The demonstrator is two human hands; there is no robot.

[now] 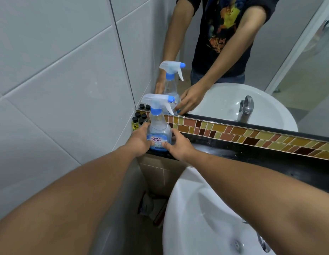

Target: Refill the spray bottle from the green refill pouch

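A clear spray bottle [158, 126] with a blue collar, white trigger head and blue label stands upright on the black ledge [252, 153] under the mirror, at its left end. My left hand [139, 139] wraps the bottle's lower left side. My right hand [178, 144] presses against its lower right side, thumb on the label. The bottle looks almost empty. No green refill pouch is in view.
Several small dark-capped bottles [139, 119] stand behind the spray bottle in the corner. A white basin [206, 218] sits below right. The mirror [252, 52] reflects the person, bottle and tap. A tiled wall is at left. Packets [150, 207] lie on the floor below.
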